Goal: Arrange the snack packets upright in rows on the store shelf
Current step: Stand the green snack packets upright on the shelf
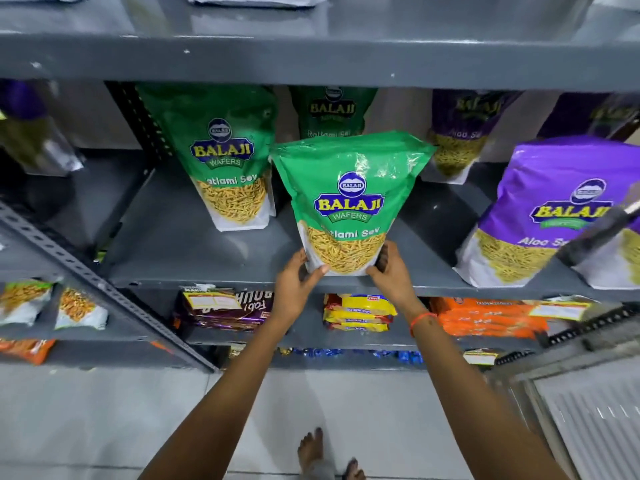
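both hands, left hand (298,275) and right hand (389,271), closed their grip on the front green packet (349,202), upright at the shelf (194,247) edge; rows stayed sparse, most placing left.

Glossy crinkled plastic green packet (349,199), smooth painted grey metal shelf (194,244)

place: small grocery shop
giveaway: grey metal shelving (311,60) stocked with branded snack packets (228,157), biscuit packs (360,311) stacked on the shelf below

Left hand (297,284) and right hand (389,271) grip an upright green packet (348,202) at the grey shelf (194,244) front edge
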Demonstrator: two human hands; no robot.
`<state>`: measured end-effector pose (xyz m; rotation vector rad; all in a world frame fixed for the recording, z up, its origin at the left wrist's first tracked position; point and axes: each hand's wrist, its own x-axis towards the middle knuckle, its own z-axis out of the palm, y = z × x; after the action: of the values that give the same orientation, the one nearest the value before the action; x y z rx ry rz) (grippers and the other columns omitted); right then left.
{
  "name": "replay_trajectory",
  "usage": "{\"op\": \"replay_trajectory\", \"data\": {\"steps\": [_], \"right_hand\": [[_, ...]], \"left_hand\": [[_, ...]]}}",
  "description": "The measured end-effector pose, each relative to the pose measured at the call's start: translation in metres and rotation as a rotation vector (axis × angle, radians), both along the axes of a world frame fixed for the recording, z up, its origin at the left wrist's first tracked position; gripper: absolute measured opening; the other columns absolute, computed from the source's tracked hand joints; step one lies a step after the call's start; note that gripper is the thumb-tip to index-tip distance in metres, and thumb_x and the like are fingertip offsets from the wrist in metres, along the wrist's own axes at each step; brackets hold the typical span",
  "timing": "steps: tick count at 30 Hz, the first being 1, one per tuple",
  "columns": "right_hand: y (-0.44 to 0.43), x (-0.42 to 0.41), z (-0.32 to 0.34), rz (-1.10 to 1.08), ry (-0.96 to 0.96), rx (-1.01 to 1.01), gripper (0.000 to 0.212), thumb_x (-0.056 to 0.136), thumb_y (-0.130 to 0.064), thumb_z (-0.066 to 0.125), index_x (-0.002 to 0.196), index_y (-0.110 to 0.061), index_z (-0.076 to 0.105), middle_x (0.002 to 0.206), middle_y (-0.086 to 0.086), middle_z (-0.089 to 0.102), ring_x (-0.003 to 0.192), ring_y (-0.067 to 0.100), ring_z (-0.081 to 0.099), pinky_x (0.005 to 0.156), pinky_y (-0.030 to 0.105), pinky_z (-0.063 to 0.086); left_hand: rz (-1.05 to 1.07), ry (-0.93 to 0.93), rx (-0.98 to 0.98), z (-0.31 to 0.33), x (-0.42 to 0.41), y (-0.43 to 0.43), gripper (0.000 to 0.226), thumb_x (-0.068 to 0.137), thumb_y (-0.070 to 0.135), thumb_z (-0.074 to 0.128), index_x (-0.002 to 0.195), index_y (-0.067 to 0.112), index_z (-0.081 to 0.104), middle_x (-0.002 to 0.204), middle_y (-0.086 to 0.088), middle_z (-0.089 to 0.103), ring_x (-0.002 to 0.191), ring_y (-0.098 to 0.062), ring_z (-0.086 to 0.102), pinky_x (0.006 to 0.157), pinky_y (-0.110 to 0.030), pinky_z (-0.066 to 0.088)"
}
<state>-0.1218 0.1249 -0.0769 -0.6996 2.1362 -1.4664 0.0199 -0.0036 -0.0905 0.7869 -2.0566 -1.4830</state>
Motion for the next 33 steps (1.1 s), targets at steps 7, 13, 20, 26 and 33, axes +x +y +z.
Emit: {"op": "replay_trajectory", "data": {"steps": [7,13,20,26,33], "right_hand": [[0.015,0.023,0.010,0.011,-0.013,-0.033,0.048,0.083,0.006,0.055,0.126,-0.006,0.037,0.132,0.018,0.054,0.124,0.031,0.051,0.106,0.047,0.043],[0.017,0.074,0.019,-0.378,0.456,-0.188,0.054,0.081,0.004,0.046,0.132,-0.009,0.038,0.133,0.018,0.042,0.126,0.015,0.039,0.104,0.008,0.027],[-0.056,0.134,0.032,0.003,0.718,-0.293,0.052,0.084,-0.003,0.036,0.134,-0.015,0.036,0.134,0.003,0.034,0.130,0.019,0.035,0.115,0.014,0.018],[-0.162,0.137,0.024,0.060,0.379,-0.081,0.066,0.081,0.011,0.041,0.142,0.001,0.019,0.152,0.021,0.021,0.142,0.029,0.023,0.110,0.013,0.011],[-0.220,0.092,0.018,-0.022,0.021,-0.055,0.083,0.081,0.010,0.058,0.145,-0.002,0.007,0.156,0.018,0.017,0.144,0.030,0.020,0.118,0.037,0.020]], "left_hand": [[-0.055,-0.038,0.029,0.013,0.011,0.008,0.041,0.085,0.022,0.063,0.123,0.013,0.051,0.118,0.007,0.058,0.114,-0.016,0.056,0.078,0.003,0.042],[0.041,-0.054,-0.024,0.019,0.023,0.005,0.068,0.084,0.033,0.063,0.142,0.014,0.032,0.149,-0.002,0.040,0.137,-0.016,0.036,0.109,-0.030,0.036],[0.298,0.042,-0.214,0.032,0.046,-0.044,0.074,0.088,0.039,0.055,0.147,0.018,0.015,0.156,-0.007,0.024,0.143,-0.019,0.022,0.113,-0.023,0.018],[0.333,-0.090,-0.090,0.025,0.068,-0.136,0.088,0.087,0.028,0.060,0.146,0.003,-0.001,0.159,-0.015,0.001,0.147,-0.025,0.006,0.119,-0.033,0.011],[0.079,-0.043,0.092,0.024,0.068,-0.198,0.051,0.086,0.006,0.061,0.134,0.002,0.042,0.137,-0.019,0.052,0.126,-0.031,0.051,0.109,-0.046,0.040]]}}
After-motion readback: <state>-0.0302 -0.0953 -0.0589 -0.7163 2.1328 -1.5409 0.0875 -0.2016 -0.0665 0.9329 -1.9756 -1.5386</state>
